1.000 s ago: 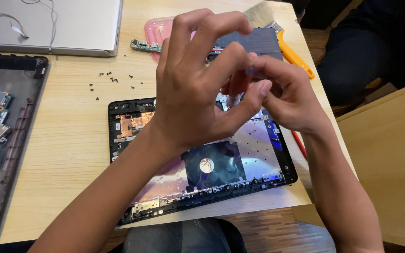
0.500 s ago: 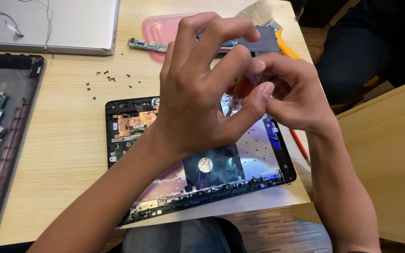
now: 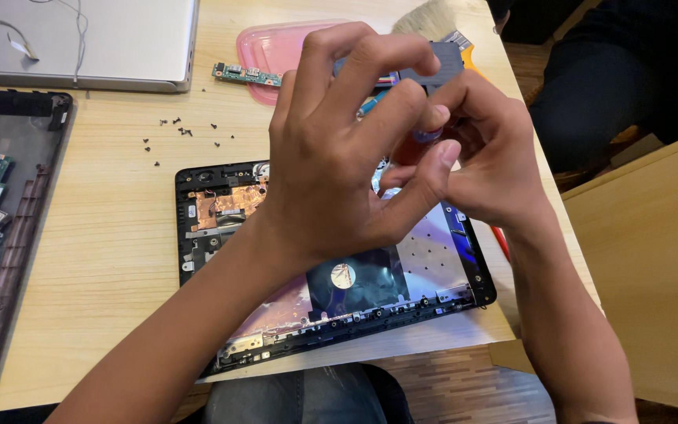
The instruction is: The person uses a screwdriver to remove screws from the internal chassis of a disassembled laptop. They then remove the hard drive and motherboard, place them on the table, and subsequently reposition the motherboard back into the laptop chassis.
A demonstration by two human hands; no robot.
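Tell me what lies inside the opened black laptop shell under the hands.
Inside the black laptop shell show copper heat piping at its left, and a dark round fan near the front. The left hand and right hand cover the middle and rear.

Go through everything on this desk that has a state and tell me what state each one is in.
Black laptop base: opened up, insides showing.
Second laptop base: cover off, boards showing.
Silver laptop: lid closed.
Screws: loose, scattered on the table.
Small green board: taken out, lying loose.
Left hand: fingers curled, tips meeting the right hand.
Right hand: pinching a small red-and-blue thing, grip closed.
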